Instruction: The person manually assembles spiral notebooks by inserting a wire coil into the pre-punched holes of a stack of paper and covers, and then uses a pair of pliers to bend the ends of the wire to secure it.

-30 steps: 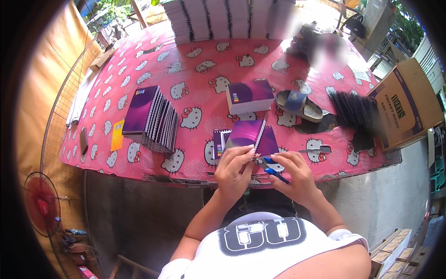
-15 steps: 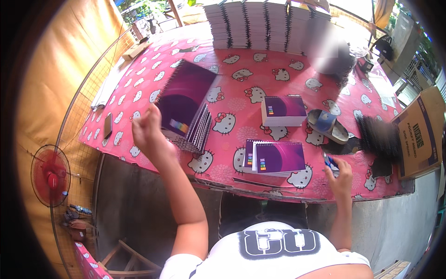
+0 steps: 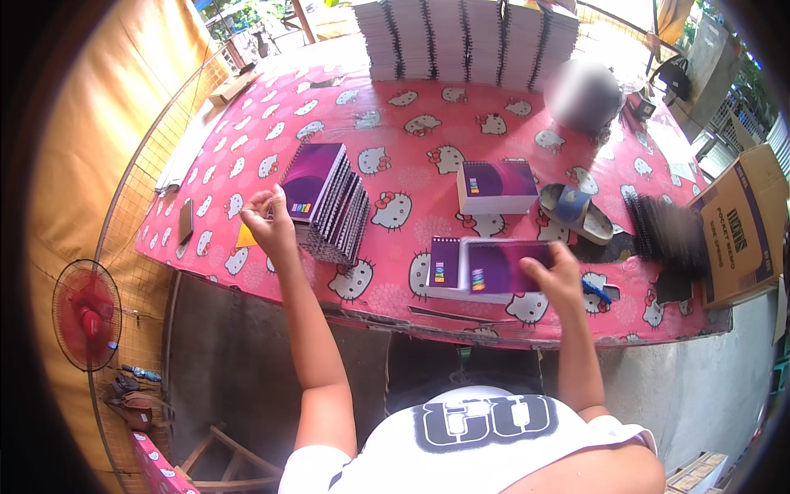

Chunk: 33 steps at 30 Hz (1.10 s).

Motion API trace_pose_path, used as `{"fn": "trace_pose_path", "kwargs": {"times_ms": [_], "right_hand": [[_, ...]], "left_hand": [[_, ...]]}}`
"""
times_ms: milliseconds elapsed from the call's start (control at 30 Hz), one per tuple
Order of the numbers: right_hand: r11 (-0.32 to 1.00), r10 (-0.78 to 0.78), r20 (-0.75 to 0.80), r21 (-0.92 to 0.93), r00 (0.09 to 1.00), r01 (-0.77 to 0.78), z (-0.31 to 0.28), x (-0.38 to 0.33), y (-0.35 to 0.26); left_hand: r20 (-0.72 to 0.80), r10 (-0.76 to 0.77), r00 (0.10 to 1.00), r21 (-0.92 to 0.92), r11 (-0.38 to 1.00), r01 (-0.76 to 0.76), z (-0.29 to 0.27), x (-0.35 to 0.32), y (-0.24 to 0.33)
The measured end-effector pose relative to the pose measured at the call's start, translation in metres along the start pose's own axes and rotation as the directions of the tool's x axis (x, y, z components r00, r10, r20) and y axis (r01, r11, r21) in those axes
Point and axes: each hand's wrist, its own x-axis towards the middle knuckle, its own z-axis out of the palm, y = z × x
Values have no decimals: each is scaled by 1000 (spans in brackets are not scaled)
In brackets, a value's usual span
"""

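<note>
"At my right grip (image 3: 559, 272), what's there?"

"A purple notebook (image 3: 504, 267), clasped at its right end; the hold's underside is hidden from me."

"And the left grip (image 3: 271, 221)?"

"Beside the notebook stack (image 3: 319, 173); from afar I can't tell if it's closed or touching."

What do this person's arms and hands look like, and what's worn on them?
The left hand and right hand are ungloved, both forearms bare, no watch showing. Short white sleeves belong to a white shirt with large dark block print.
</note>
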Motion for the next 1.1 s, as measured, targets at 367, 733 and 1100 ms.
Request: {"fn": "trace_pose_path", "kwargs": {"times_ms": [367, 733, 1100], "right_hand": [[843, -313, 66, 478, 947, 246, 58, -16, -31], [823, -494, 295, -145, 818, 549, 6, -6, -32], [373, -62, -402, -858, 913, -353, -217, 147, 114]], "left_hand": [[739, 35, 673, 12, 998, -65, 47, -205, 69], [740, 257, 621, 100, 872, -480, 83, -203, 101], [756, 235, 611, 56, 907, -418, 95, -205, 112]]}}
